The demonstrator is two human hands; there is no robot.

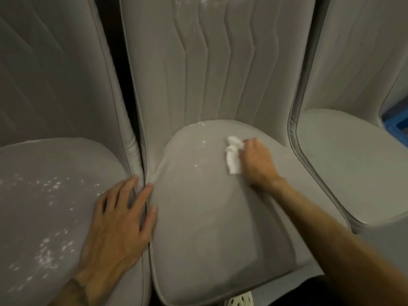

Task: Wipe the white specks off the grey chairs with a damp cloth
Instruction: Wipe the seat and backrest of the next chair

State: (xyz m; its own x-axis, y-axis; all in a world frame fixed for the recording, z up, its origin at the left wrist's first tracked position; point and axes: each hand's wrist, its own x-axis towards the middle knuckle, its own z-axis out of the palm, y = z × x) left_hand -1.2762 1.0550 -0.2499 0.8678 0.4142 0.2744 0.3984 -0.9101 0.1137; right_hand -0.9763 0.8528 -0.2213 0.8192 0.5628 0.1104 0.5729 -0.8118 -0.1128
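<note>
Your right hand grips a bunched white cloth against the seat of the middle chair, toward the seat's back right. The fingers curl round the wad, and its folds stick out to the left of the knuckles. Just left of the cloth, near the seat's back edge, a trail of white specks runs down the grey fabric. The front half of the seat looks plain grey. Higher up, faint white marks dot the top of the same chair's ribbed backrest.

Your left hand lies flat and open, fingers spread, holding nothing. It bridges the seam between the middle chair and the left chair: the palm rests on the left seat's right edge, and the thumb and forefinger tips rest on the middle seat's left edge. The left seat carries a heavier scatter of flecks across its middle and front.

The right chair stands just beside the middle one. A blue object shows at the far right behind that chair. A pale perforated shoe peeks out below the middle seat's front edge.
</note>
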